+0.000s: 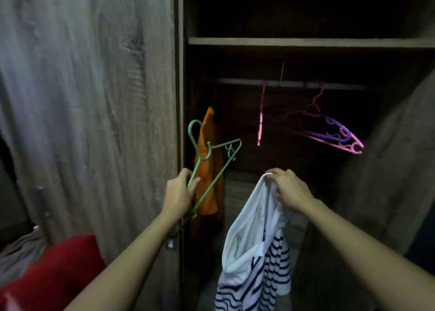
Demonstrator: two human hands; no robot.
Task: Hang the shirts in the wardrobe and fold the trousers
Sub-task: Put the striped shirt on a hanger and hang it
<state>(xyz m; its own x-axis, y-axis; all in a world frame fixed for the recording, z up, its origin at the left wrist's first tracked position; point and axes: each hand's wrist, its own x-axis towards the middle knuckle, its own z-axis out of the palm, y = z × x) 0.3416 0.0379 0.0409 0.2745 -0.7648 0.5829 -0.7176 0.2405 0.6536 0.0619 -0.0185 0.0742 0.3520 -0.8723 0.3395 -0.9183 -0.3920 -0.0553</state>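
Note:
My left hand grips a green plastic hanger by one arm, its hook pointing up, in front of the open wardrobe. My right hand holds a white shirt with navy stripes bunched at its top edge, the rest hanging down. An orange shirt hangs at the left end of the wardrobe rail. Pink and purple empty hangers hang from the rail at the right, and a pink hanger is seen edge-on at the middle.
A wooden wardrobe door stands at the left, and a shelf runs above the rail. A red cloth and a grey garment lie at the lower left. The right door is open at the right.

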